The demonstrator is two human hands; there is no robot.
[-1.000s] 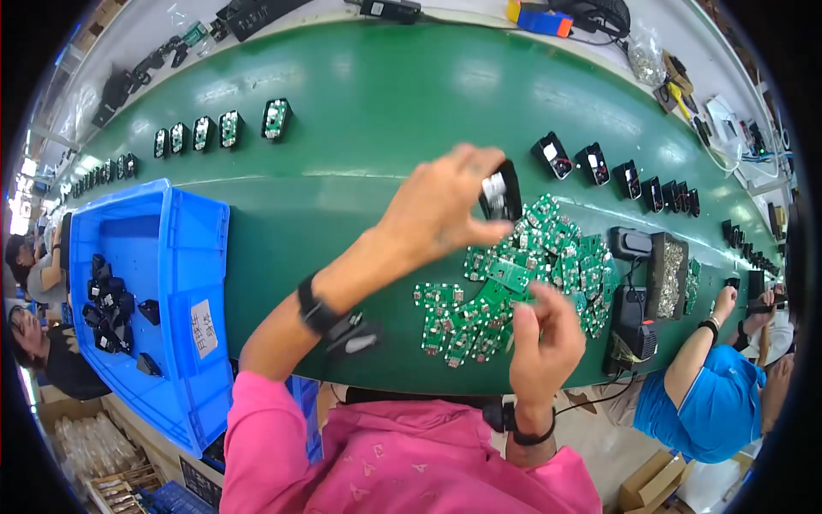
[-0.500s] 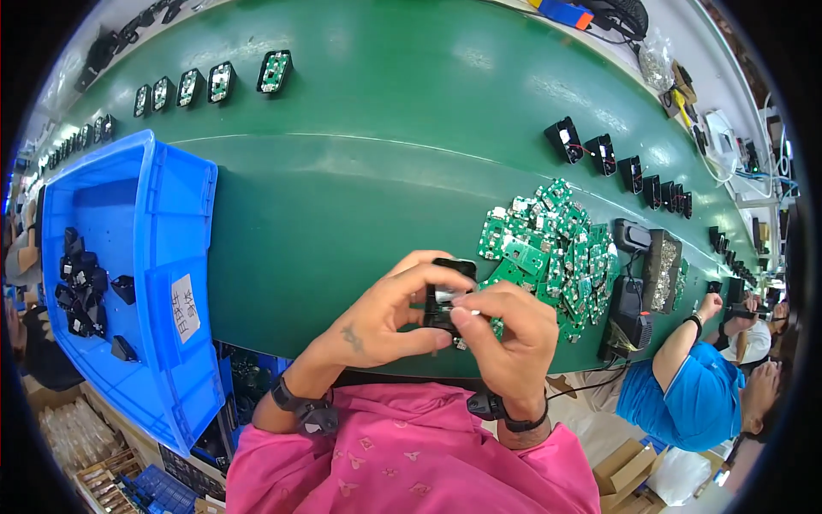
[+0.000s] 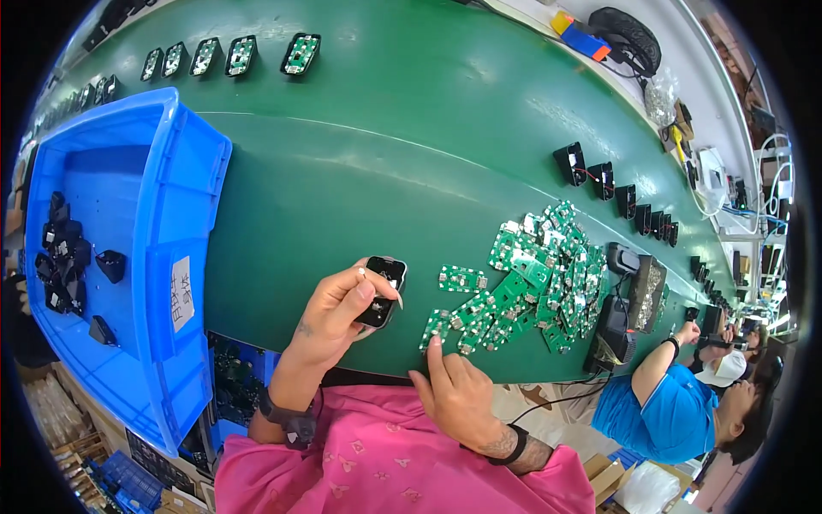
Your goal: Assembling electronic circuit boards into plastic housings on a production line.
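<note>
— Moved since half a second back? Hands parted: left hand (image 3: 338, 308) clamped on black case (image 3: 382, 290), near belt's (image 3: 360, 163) front edge.

— Right hand (image 3: 458, 394)? Fingers loose, forefinger pressing green board (image 3: 438, 327) at pile's (image 3: 535, 278) near end.

— Step? Probably picking a board; next, lifting it cleanly, seating into case.

The bin (image 3: 184, 257) sits on the belt (image 3: 385, 146) left of the circuit boards (image 3: 535, 274), housings (image 3: 60, 257) inside it.
</note>
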